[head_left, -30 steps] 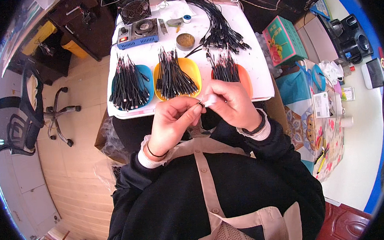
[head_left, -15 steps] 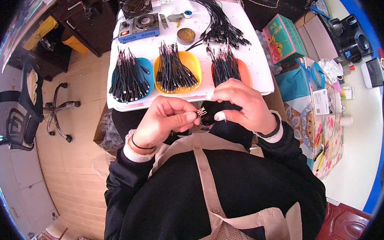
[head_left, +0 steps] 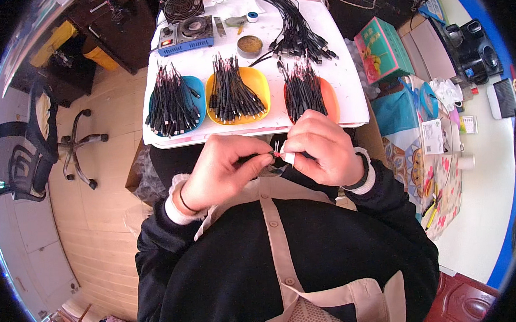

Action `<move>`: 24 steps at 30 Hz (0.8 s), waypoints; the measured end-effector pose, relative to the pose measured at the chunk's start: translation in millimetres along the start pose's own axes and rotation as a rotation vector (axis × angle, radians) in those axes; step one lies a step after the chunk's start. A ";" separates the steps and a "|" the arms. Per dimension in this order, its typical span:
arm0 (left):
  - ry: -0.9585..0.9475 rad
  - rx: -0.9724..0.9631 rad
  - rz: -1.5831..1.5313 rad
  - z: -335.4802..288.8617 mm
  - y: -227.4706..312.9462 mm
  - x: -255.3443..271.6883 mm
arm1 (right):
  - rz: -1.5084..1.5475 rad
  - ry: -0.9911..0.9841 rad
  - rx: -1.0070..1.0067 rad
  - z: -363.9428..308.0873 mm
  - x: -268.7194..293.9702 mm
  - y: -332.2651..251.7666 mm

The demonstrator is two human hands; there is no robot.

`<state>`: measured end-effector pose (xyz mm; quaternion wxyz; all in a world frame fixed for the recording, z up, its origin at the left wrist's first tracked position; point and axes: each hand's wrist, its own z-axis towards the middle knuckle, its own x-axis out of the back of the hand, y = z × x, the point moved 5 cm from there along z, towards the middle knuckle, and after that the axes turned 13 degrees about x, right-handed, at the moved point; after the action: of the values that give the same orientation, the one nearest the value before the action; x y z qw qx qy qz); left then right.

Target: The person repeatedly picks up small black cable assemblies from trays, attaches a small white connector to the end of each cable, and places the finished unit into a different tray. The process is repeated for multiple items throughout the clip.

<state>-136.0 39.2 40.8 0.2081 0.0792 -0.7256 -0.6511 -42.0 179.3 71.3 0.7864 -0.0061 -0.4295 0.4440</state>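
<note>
Between my hands, in front of the table's near edge, is the stripped end of a black cable with thin red and pale wires (head_left: 277, 153). My left hand (head_left: 223, 167) pinches the cable just behind those wires. My right hand (head_left: 320, 149), with white wraps on thumb and fingertip, is closed on the wire ends from the other side. Short black cables with bare wire ends lie bunched in a blue tray (head_left: 194, 87), a yellow tray (head_left: 256, 82) and an orange-red tray (head_left: 329, 102) just beyond.
On the white table (head_left: 228, 46) stand a blue solder pot (head_left: 185, 39), a small round tin (head_left: 249, 46), a solder spool (head_left: 252, 16) and a heap of black cables (head_left: 298, 33). Pliers (head_left: 431, 210) lie on a flowered cloth to the right. An office chair (head_left: 21, 144) stands at left.
My right hand has moved left and closed its fingers on the wire ends; before, it was spread apart from them. My left hand still grips the cable.
</note>
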 end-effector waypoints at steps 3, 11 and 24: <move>0.304 -0.481 0.660 -9.4 21.0 -11.3 | 0.589 0.112 -0.494 -22.0 -18.1 21.2; 0.236 -0.272 0.309 -3.4 -0.3 -2.5 | 0.647 0.159 -0.665 -34.3 -24.9 27.1; 0.406 -0.525 0.834 -13.3 0.7 -27.0 | 1.140 0.293 -1.028 -49.7 -51.3 23.4</move>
<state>-106.2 37.6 37.1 0.5983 -0.1461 -0.4532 -0.6444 -36.6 175.9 -3.6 0.3839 -0.6479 -0.4038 0.5194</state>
